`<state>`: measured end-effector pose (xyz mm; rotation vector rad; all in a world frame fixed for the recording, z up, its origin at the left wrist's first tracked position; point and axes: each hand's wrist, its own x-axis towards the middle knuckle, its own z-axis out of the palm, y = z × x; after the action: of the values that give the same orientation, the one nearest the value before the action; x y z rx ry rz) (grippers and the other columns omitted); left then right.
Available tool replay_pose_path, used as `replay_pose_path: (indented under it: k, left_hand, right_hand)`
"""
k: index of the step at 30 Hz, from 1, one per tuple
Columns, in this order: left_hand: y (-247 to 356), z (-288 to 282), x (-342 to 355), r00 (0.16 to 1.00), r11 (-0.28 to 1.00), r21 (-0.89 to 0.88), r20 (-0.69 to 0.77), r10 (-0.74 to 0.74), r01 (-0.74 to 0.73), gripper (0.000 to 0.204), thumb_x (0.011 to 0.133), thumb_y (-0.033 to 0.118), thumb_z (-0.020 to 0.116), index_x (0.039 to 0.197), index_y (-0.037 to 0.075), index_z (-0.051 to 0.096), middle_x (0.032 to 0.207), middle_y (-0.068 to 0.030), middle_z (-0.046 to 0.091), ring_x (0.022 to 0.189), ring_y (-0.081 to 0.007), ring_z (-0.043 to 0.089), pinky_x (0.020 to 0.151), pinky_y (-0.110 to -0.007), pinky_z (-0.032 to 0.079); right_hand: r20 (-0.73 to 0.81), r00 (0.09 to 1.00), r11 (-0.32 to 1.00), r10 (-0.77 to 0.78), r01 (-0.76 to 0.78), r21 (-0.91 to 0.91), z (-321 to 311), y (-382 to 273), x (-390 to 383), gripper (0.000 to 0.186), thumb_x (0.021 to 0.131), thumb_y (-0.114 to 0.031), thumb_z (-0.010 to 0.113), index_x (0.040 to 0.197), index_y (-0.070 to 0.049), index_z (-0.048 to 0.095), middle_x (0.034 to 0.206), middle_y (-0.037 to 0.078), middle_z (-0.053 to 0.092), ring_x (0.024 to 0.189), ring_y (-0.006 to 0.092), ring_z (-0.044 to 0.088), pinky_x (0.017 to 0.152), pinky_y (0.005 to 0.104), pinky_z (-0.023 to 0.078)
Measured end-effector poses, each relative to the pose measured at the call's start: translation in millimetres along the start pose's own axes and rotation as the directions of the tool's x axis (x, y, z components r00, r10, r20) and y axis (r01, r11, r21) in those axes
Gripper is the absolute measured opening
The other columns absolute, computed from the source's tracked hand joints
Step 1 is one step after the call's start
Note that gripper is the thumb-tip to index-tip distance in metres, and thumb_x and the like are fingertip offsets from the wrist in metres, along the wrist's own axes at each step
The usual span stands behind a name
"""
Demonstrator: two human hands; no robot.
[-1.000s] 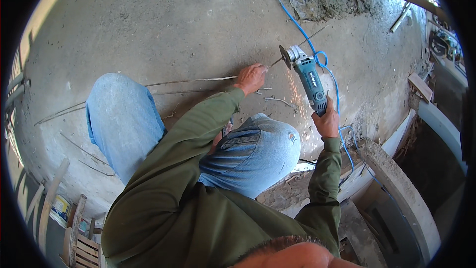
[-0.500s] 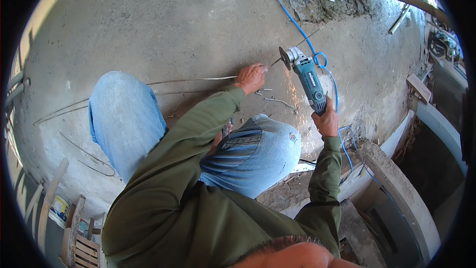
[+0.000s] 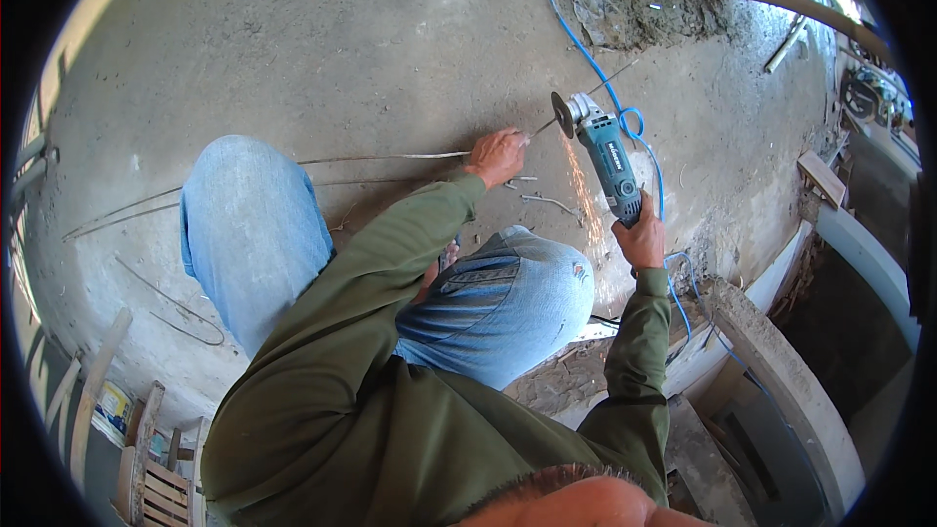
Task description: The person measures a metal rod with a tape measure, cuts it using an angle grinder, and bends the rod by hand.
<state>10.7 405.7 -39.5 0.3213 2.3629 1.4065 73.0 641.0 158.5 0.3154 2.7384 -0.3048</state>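
Observation:
My right hand (image 3: 641, 235) is wrapped round the back end of a teal angle grinder (image 3: 613, 168). The grinder's dark cutting disc (image 3: 563, 115) touches a thin metal rod (image 3: 420, 155) just beyond my left hand. Orange sparks (image 3: 582, 187) stream from the disc down towards my bent right knee. My left hand (image 3: 498, 156) is closed on the rod, pressing it low over the concrete floor. To the left the rod runs past my left knee, and a short length sticks out beyond the disc. Short cut pieces of rod (image 3: 551, 200) lie beside my left hand.
A blue power cord (image 3: 576, 39) loops beside the grinder and runs over the floor. Bent wire (image 3: 171, 298) lies at the left. Rubble and a hole are at the back right, near a curved wooden pole (image 3: 795, 2). A concrete ledge (image 3: 781, 381) stands at the lower right.
Both hands and the grinder stay almost where they were. The sparks now fall in a tighter, brighter stream.

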Motion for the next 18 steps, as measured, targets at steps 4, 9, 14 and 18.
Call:
replay_pose_path:
  k: [4,9,14,18]
  left_hand:
    - [2.6,-2.1,-1.1,1.000,1.000,-0.003,0.014,-0.017,0.017,0.023,0.086,0.017,0.052,0.096,0.005,0.069,0.100,-0.0157,0.065,0.089,-0.0353,0.064,0.080,-0.044,0.051]
    - [0.4,-2.4,0.4,1.000,1.000,0.004,0.017,-0.013,0.012,0.023,0.086,0.017,0.052,0.096,0.005,0.069,0.100,-0.0153,0.066,0.090,-0.0351,0.064,0.081,-0.044,0.051]
    - [2.4,-1.7,-2.3,1.000,1.000,0.007,0.015,-0.016,0.016,0.022,0.086,0.017,0.053,0.096,0.005,0.069,0.099,-0.0156,0.066,0.090,-0.0352,0.064,0.081,-0.044,0.051]
    - [2.9,-3.4,-1.3,1.000,1.000,0.005,0.009,-0.004,0.004,0.022,0.086,0.017,0.053,0.096,0.005,0.068,0.099,-0.0165,0.065,0.090,-0.0357,0.064,0.080,-0.044,0.051]
  right_hand:
    - [0.007,1.000,1.000,0.017,-0.017,0.009,-1.1,1.2,-1.4,0.064,0.067,-0.015,0.067,0.127,-0.004,0.045,0.086,0.028,0.064,0.079,0.0460,0.062,0.069,0.0504,0.049]
    - [-0.009,1.000,1.000,-0.022,0.022,0.002,-3.1,-3.5,-1.3,0.064,0.068,-0.015,0.067,0.127,-0.004,0.045,0.086,0.028,0.064,0.079,0.0458,0.062,0.069,0.0501,0.049]
    - [-0.006,1.000,1.000,0.013,-0.013,0.001,-0.2,-2.5,-2.0,0.065,0.067,-0.015,0.067,0.127,-0.004,0.044,0.086,0.028,0.064,0.079,0.0456,0.062,0.069,0.0503,0.049]
    - [-0.006,1.000,1.000,-0.008,0.008,-0.010,-0.2,0.5,-1.2,0.066,0.068,-0.015,0.067,0.128,-0.003,0.043,0.086,0.028,0.064,0.079,0.0458,0.062,0.069,0.0507,0.049]
